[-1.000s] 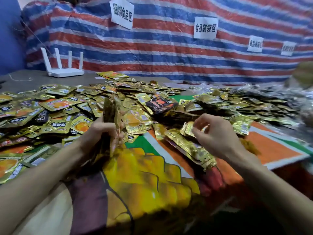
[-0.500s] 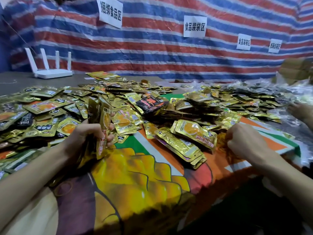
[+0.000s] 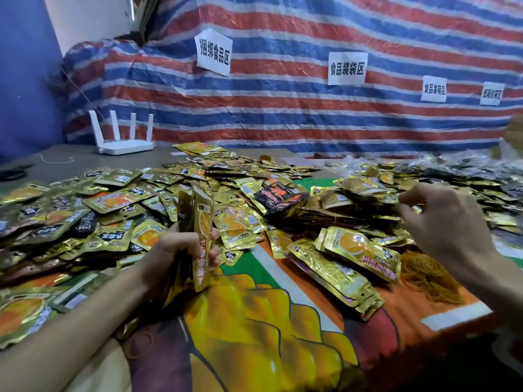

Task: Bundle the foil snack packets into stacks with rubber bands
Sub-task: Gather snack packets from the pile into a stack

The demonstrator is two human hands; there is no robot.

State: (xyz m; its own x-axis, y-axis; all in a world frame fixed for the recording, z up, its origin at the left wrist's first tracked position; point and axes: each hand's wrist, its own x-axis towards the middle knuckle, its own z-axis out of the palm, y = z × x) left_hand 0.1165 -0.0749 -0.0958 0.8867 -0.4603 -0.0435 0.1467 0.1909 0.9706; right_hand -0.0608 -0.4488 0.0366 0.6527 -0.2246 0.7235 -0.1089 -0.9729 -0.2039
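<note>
Backdrop of red-white-blue striped tarp (image 3: 311, 123) with paper signs (image 3: 214, 52) stuck on. Grey counter (image 3: 65, 162) below, near end covered by a glossy printed cloth (image 3: 254, 312).

Held upright in left hand (image 3: 172, 250): stack of packets (image 3: 203, 222), fingers curled round the lower half, top ends fanning slightly. Located left of centre, just above the cloth, at the near edge of the loose packets (image 3: 107, 202).

Step in hand, by judgement: stack gathered, band not yet on. Right hand (image 3: 441, 222) raised over the heap of rubber bands (image 3: 421, 275), well apart from the stack, fingers bent, tips drawn together. Band pinched there or not: cannot tell, tips blurred against the foil behind.

Next move, by judgement: needs one band stretched wide enough to clear the stack's end, then slid to mid-length. Needs a firm left grip against slipping of the foil faces.

Materials:
- Packets: gold crinkled foil, flat rectangular pouches with sealed flat edges and orange print; highly reflective, probably slick face to face.
- Bands: thin, tan, tangled into a fibrous mat.

Further out:
- Second flat stack (image 3: 362, 250) lying tilted on the cloth between the hands.
- One black packet (image 3: 278, 197) among the gold.
- Single loose band (image 3: 139, 345) on the cloth by the left forearm.
- White four-antenna router (image 3: 124, 145) at the far left of the counter.
</note>
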